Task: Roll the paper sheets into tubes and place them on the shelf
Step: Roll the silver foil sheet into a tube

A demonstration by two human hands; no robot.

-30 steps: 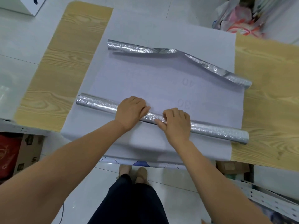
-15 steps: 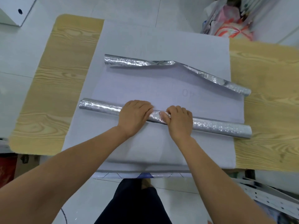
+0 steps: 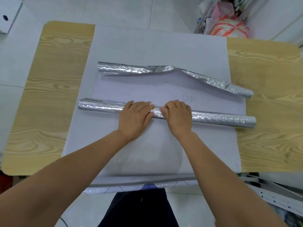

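- Pressing the foil tube [image 3: 221, 119], centre frame: left hand [image 3: 136, 119], fingers flat; right hand [image 3: 177, 118], fingers curled over it.
- Upper right: plastic bag [image 3: 221, 12] holding orange-patterned contents [image 3: 229, 29].

Open sheet [image 3: 155, 89] between tube [image 3: 221, 119] and curled far edge [image 3: 124, 69]; table ends [image 3: 54, 95] passable.

We can read one number only: a faint "40" [image 3: 188, 97], mirrored as it shows through the white back of the paper sheet [image 3: 164, 86], just beyond the near silver roll [image 3: 221, 119], right of its middle. Other grey marks farther beyond that roll are too faint for us to read.
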